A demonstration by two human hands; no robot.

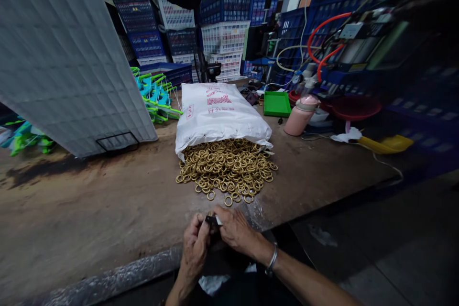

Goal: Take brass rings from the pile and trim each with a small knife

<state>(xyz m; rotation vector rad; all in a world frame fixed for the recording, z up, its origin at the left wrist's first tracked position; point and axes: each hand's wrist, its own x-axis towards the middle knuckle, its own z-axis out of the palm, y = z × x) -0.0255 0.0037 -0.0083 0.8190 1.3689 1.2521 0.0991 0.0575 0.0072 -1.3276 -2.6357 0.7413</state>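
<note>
Both hands meet near the front edge of the tabletop [107,215], just in front of a heap of gold-coloured metal rings [225,167]. A small black-and-white object [214,220] sits between their fingertips. The right hand [236,230] is closed, thumb and fingers pinching the object's white part. The left hand [194,240] has its fingers curled in, with the thumb and fingertips closed at the black end; whether it also grips anything smaller is hidden. A metal bracelet [273,259] circles the right wrist.

The rings spill from the open mouth of a white sack [222,110] that lies on its side, printed in red with a square code. A few rings lie loose at the near edge of the heap, close to the hands.

Left of the sack stands a tilted pale, ribbed panel [71,52], with bright green and turquoise pieces [158,95] behind it. To the right are a green tray [277,103], a pink bottle [301,117], a red bowl [355,107] and a yellow scoop-like piece [389,144]. Red tubing [324,23] curves from a machine [353,40] beyond them. Blue crates [147,44] and white crates [225,38] are stacked at the back.
</note>
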